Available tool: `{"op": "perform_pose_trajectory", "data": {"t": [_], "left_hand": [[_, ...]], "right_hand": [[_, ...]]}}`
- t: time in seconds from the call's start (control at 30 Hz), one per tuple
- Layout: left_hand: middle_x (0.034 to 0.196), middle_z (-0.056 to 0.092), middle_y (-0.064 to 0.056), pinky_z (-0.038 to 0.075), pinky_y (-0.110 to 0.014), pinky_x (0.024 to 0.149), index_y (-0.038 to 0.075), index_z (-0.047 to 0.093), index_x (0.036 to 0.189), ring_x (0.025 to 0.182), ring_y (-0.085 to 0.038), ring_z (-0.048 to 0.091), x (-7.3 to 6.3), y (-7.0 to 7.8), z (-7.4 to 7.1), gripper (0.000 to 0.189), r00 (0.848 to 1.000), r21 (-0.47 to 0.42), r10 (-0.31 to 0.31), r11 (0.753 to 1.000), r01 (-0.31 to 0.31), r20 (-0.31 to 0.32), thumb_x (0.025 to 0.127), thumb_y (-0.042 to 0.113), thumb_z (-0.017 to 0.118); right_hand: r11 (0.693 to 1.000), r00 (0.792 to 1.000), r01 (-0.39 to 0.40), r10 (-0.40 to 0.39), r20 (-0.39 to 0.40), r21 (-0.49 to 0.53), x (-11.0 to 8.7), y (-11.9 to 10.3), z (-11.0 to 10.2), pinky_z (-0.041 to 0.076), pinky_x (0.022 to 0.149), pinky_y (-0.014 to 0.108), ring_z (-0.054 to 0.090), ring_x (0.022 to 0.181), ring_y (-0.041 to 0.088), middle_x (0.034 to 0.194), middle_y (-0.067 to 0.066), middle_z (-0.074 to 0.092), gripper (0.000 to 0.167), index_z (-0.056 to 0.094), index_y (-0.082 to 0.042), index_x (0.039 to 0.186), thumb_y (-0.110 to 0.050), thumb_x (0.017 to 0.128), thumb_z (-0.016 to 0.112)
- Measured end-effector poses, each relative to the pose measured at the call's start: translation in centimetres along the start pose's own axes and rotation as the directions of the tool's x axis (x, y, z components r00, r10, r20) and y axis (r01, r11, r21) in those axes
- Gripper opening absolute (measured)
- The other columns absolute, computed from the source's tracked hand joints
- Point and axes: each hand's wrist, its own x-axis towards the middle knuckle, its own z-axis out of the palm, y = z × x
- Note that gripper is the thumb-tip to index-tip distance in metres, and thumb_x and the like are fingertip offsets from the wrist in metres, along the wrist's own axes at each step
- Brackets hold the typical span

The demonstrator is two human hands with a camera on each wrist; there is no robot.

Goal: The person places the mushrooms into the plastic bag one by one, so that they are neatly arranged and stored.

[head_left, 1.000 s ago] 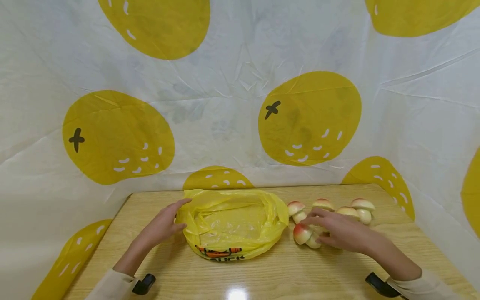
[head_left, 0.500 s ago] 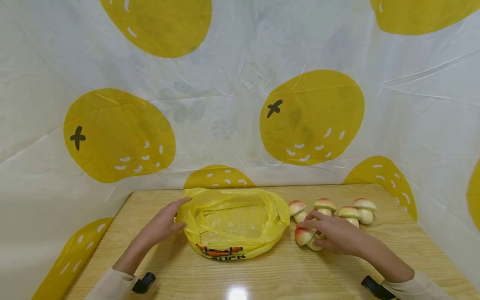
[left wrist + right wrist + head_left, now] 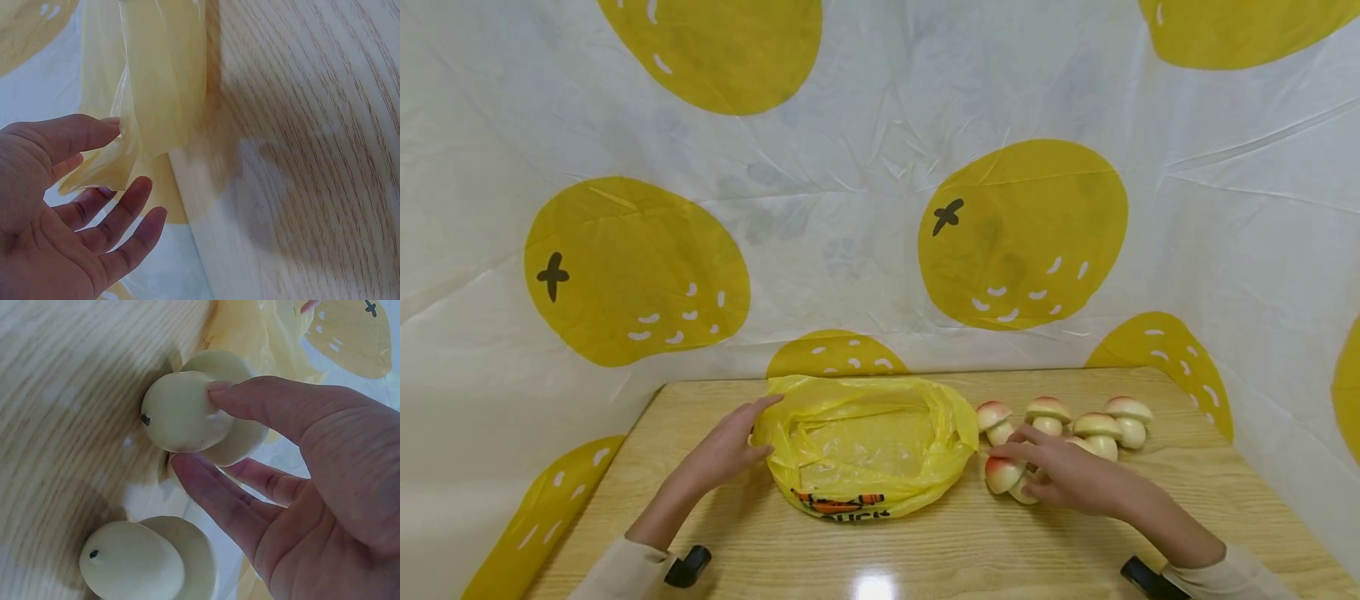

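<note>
A yellow plastic bag [image 3: 958, 421] lies on the table with its mouth spread upward and dark and orange print on its near side. My left hand [image 3: 718, 450] is at the bag's left rim; in the left wrist view, its thumb and index finger pinch a thin flap of the bag [image 3: 156, 81]. My right hand [image 3: 1078, 475] pinches the nearest toy mushroom [image 3: 1003, 475], which has a red-tinged cap. Seen from the right wrist, the thumb presses the pale stem of this mushroom [image 3: 178, 412], with fingers on its other side.
Several more toy mushrooms stand right of the bag, including a red-capped mushroom [image 3: 992, 414] and a pale mushroom [image 3: 1127, 408] farthest right. One is partly behind my right hand. The wooden table [image 3: 775, 558] meets a hanging white cloth [image 3: 850, 275] with yellow fruit prints.
My right hand has shifted slightly left and nearer to me with the mushroom, uncovering more of the mushrooms behind it. The left hand and bag stay in place.
</note>
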Motion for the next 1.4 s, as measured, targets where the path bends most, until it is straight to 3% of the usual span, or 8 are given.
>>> {"op": "perform_pose_trajectory", "data": {"t": [0.23,0.5,0.8,1.17,1.4], "left_hand": [[0.149,0.047,-0.028,0.045,-0.062,0.104,0.007,0.039,0.155,0.134,-0.048,0.047,-0.1,0.2,-0.2,0.077,1.000,-0.002,-0.011,1.000,0.011,0.003,0.089,0.003,0.076],[0.149,0.047,-0.028,0.049,-0.060,0.099,0.008,0.036,0.157,0.131,-0.047,0.050,-0.1,0.1,-0.2,0.078,1.000,-0.002,-0.019,1.000,0.020,0.018,0.090,0.003,0.076],[0.148,0.048,-0.027,0.052,-0.057,0.094,0.007,0.036,0.157,0.125,-0.044,0.055,-0.1,-0.1,-0.1,0.078,1.000,0.000,-0.013,1.000,0.013,0.020,0.090,0.004,0.076],[0.146,0.050,-0.026,0.054,-0.053,0.089,0.008,0.038,0.156,0.115,-0.039,0.059,-0.2,0.4,-0.5,0.077,1.000,0.004,-0.002,1.000,0.002,0.018,0.090,0.005,0.077],[0.150,0.047,-0.026,0.045,-0.064,0.102,0.009,0.038,0.157,0.136,-0.051,0.044,-0.2,0.4,-0.2,0.076,1.000,0.011,-0.001,1.000,0.001,0.026,0.091,0.005,0.075]], "right_hand": [[0.996,0.999,-0.018,0.015,0.036,0.089,-0.1,0.1,0.2,0.052,0.064,0.022,0.056,0.081,0.002,0.123,0.007,0.058,0.054,0.058,-0.015,0.143,-0.008,0.092,0.073],[0.988,0.998,-0.060,0.055,0.039,0.143,-0.2,0.0,0.5,0.058,0.069,0.026,0.062,0.092,0.008,0.125,0.010,0.058,0.054,0.056,-0.010,0.144,-0.012,0.093,0.073],[0.976,0.995,-0.096,0.086,0.057,0.197,-0.2,-0.3,0.7,0.056,0.069,0.026,0.060,0.089,0.005,0.126,0.010,0.057,0.056,0.054,-0.013,0.147,-0.018,0.095,0.073],[0.925,0.994,-0.111,0.108,0.029,0.363,0.1,-0.1,0.0,0.060,0.078,0.032,0.067,0.099,0.016,0.143,0.017,0.051,0.054,0.053,-0.015,0.147,-0.025,0.097,0.072],[0.877,0.998,-0.051,0.057,0.001,0.478,0.4,-0.2,-0.8,0.060,0.081,0.032,0.069,0.101,0.019,0.151,0.021,0.044,0.058,0.045,-0.008,0.151,-0.020,0.099,0.068]]}}
